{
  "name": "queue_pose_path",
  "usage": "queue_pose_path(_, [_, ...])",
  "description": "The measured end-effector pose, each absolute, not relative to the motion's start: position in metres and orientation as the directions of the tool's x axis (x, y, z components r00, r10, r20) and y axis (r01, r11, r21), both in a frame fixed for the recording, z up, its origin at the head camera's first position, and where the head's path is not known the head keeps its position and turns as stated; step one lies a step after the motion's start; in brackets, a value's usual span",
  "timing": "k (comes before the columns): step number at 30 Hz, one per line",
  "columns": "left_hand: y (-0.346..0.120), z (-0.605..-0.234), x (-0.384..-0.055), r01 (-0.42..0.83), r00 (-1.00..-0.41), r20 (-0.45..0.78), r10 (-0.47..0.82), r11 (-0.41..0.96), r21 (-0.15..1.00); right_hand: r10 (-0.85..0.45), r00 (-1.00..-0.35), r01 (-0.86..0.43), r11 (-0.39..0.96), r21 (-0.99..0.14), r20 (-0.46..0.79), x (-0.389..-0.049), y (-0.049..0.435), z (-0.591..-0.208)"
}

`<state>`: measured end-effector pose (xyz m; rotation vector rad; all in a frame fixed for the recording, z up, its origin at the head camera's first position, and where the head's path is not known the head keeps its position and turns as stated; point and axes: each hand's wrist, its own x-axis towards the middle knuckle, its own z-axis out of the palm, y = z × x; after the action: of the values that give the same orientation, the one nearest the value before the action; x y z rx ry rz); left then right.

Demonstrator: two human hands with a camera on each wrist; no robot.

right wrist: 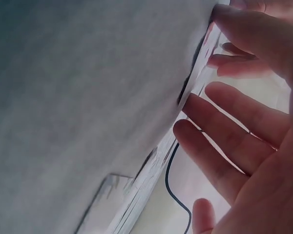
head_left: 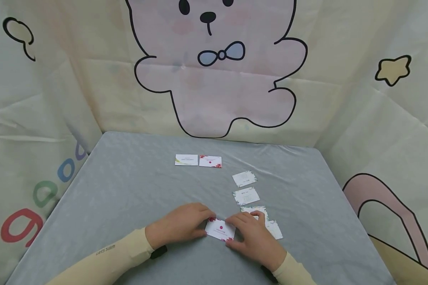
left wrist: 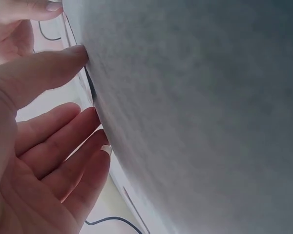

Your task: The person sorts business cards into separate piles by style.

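Note:
Between the two hands at the front of the table lies a white business card (head_left: 220, 229) with red floral corners and a red dot. My left hand (head_left: 181, 222) grips its left end, thumb at the near corner and fingers at the far one. At the right end, my right hand (head_left: 252, 238) pinches it in the same way, thumb toward me. Both wrist views show the card's thin edge (right wrist: 201, 66) close over the cloth. Partly under the right hand's fingers in the head view are a leafy-edged card (head_left: 258, 209) and another white card (head_left: 274, 229).
Two more leafy-edged cards, one (head_left: 244, 179) behind the other (head_left: 246, 196), lie right of centre. Toward the back, a white card with a yellow-green curve (head_left: 186, 160) sits beside a red-cornered card (head_left: 210, 161). Grey cloth covers the table (head_left: 135, 178); printed curtains (head_left: 214, 99) surround it.

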<state>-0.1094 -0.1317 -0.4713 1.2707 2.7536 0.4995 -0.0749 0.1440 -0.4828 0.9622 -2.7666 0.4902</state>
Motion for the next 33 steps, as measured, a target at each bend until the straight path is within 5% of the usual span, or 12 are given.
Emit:
queue_pose_path(14, [-0.140,-0.470,-0.129,0.665,-0.714,0.078,0.696,0.639,0.388,-0.596,-0.753,-0.652,0.731,-0.200,0.278,-0.103,0.140,-0.476])
queue_pose_path(20, [-0.148,-0.470,-0.172,0.648,-0.751,0.113,0.651,0.692,0.318,-0.583,-0.775,-0.630,0.742,-0.230,0.244,-0.152,0.127,-0.473])
queue_pose_path(27, [-0.152,-0.464,-0.227,0.598,-0.796,0.074,0.601,0.761,0.251,-0.530,-0.846,-0.520,0.791,-0.324,0.061,-0.227,0.110,-0.473])
queue_pose_path(33, [-0.152,-0.453,-0.267,0.484,-0.864,0.008,0.503,0.827,0.286,-0.469,-0.883,-0.435,0.806,-0.401,0.015,-0.275,0.102,-0.467])
